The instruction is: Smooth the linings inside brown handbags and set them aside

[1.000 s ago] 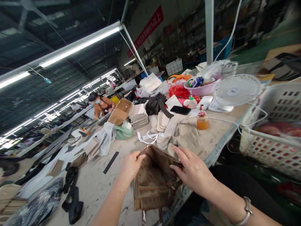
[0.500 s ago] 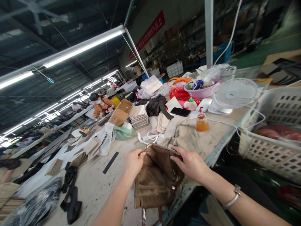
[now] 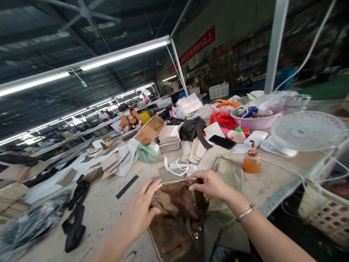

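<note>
A brown fabric bag (image 3: 174,203) lies at the front of the worktable, its mouth spread and a small metal fitting showing near its right side. My right hand (image 3: 211,185) pinches the upper right of the bag's rim between thumb and fingers. On the other side, my left hand (image 3: 137,205) rests along the bag's left edge with fingers stretched and thumb apart. The lower part of the bag runs out of view at the bottom. Just beyond its rim lie white straps (image 3: 177,167) and beige fabric pieces (image 3: 231,174).
A bottle of orange liquid (image 3: 252,162), a black phone (image 3: 222,142) and a white fan (image 3: 308,131) stand to the right. Stacked panels (image 3: 169,139) sit further back, black straps (image 3: 75,225) at left. A person in an orange-brown top (image 3: 131,120) works beyond. A basket (image 3: 327,218) stands at right.
The view has shifted, so things sit differently in it. My left hand has loosened from a pinch on the rim to spread fingers. The bag has come lower and nearer.
</note>
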Demonstrator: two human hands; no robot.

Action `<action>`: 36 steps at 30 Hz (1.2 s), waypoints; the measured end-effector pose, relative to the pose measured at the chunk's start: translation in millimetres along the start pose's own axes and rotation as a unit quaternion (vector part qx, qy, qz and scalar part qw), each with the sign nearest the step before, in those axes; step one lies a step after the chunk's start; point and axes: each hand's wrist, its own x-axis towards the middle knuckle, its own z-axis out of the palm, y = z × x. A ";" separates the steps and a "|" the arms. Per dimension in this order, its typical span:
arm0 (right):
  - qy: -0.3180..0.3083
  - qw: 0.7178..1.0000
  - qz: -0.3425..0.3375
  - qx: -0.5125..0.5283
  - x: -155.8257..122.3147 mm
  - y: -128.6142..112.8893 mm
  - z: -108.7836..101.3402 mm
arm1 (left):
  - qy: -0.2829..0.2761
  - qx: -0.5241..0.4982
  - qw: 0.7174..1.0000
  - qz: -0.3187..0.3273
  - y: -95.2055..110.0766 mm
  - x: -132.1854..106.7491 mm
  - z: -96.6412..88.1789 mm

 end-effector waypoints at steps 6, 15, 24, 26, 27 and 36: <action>-0.003 0.997 -0.020 0.071 7.7 3.4 14.4 | 0.049 -0.002 0.992 0.114 12.2 30.0 8.3; -0.024 0.998 -0.061 0.013 9.0 0.1 12.2 | 0.103 0.022 0.985 0.135 12.2 34.5 25.5; -0.013 0.998 -0.061 0.012 7.0 2.1 14.5 | 0.116 0.063 0.981 0.143 9.9 31.3 28.9; -0.013 0.998 -0.064 0.013 7.3 1.8 14.8 | 0.111 0.045 0.980 0.159 13.6 31.2 28.3; -0.012 0.998 -0.065 0.013 7.4 1.5 15.0 | 0.106 0.034 0.979 0.169 16.2 31.5 27.7; -0.007 0.997 -0.078 0.000 6.9 0.4 16.2 | 0.060 -0.010 0.982 0.179 32.0 46.9 30.8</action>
